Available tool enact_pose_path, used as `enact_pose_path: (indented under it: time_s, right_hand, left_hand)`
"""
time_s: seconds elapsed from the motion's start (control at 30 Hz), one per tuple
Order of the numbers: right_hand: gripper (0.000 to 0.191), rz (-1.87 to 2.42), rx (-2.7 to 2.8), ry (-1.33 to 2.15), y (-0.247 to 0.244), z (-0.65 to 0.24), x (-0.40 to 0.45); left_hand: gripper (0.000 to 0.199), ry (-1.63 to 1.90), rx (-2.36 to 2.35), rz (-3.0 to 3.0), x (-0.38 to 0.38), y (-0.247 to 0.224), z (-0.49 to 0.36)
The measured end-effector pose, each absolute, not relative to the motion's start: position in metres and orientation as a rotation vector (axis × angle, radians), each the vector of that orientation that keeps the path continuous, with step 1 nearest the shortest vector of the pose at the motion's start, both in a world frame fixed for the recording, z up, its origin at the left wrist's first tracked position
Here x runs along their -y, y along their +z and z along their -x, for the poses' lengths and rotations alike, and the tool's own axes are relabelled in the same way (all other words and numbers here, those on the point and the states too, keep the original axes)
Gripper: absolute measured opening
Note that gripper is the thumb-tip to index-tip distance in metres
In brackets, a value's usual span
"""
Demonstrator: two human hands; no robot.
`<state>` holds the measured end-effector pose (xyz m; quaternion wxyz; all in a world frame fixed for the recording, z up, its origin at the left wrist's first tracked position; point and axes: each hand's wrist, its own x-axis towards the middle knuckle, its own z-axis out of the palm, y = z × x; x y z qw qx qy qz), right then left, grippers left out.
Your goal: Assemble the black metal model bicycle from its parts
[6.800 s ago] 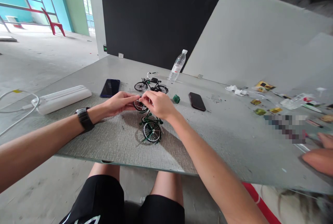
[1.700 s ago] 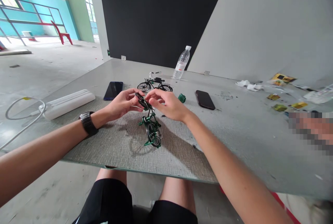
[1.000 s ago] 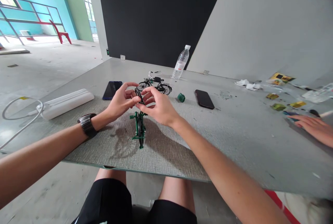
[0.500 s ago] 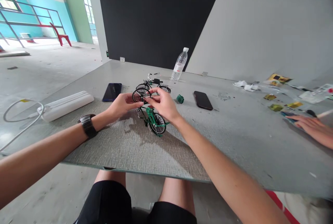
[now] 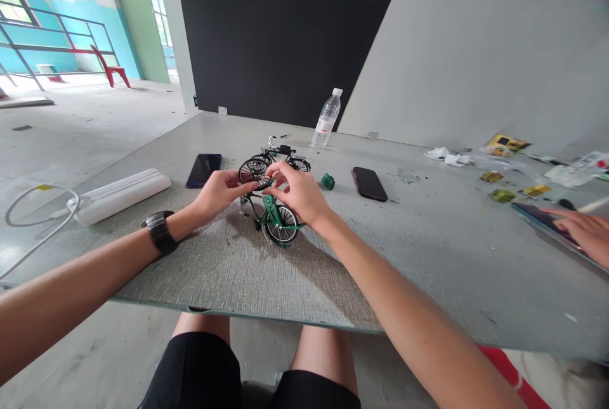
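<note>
A green and black model bicycle (image 5: 272, 211) is propped upside down on the table in front of me, its spoked rear wheel low and toward me. The other spoked wheel (image 5: 251, 171) is up at the fingers. My left hand (image 5: 216, 196) is closed, thumb and fingers pinching the bicycle at that wheel. From the other side, my right hand (image 5: 302, 193) curls its fingers against the same wheel and frame; its exact grip is partly hidden. Just behind stands a black model bicycle (image 5: 299, 164), partly covered by my hands. A small green piece (image 5: 328, 181) lies to the right.
Two phones, one left (image 5: 203, 170) and one right (image 5: 370, 184), lie on the table. A white power strip (image 5: 124, 195) with a cable is at left, a water bottle (image 5: 327, 118) behind. Wrappers (image 5: 507, 142) and another person's hand (image 5: 583, 231) on a phone are at right.
My right fingers have shifted slightly at the wheel and spread a little. The green bicycle has tilted a bit left. At right, the other person's hand has drawn back along the phone.
</note>
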<state>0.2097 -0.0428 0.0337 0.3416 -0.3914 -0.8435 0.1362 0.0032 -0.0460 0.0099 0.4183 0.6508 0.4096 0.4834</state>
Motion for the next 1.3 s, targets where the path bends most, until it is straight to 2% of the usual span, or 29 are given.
enact_pose_path:
  time_s: [0.17, 0.63, 1.0, 1.3]
  right_hand:
    - [0.012, 1.002, 2.181, 0.382, 0.0326, -0.2092, 0.0425]
    - [0.018, 1.118, 2.205, 0.384, 0.0267, -0.2094, 0.0365]
    - [0.019, 1.136, 2.411, 0.210, 0.0335, -0.2094, 0.0425]
    - [0.022, 1.044, 2.449, 0.326, 0.0324, -0.2174, 0.0331]
  left_hand:
    - [0.028, 1.220, -1.090, -1.723, 0.0456, 0.0101, -0.0018]
    - [0.028, 0.930, -1.069, -1.712, 0.0394, 0.0011, 0.0039]
    - [0.017, 0.956, -1.051, -1.711, 0.0427, 0.0045, 0.0012]
    - [0.018, 0.862, -1.136, -1.708, 0.0473, 0.0093, -0.0013]
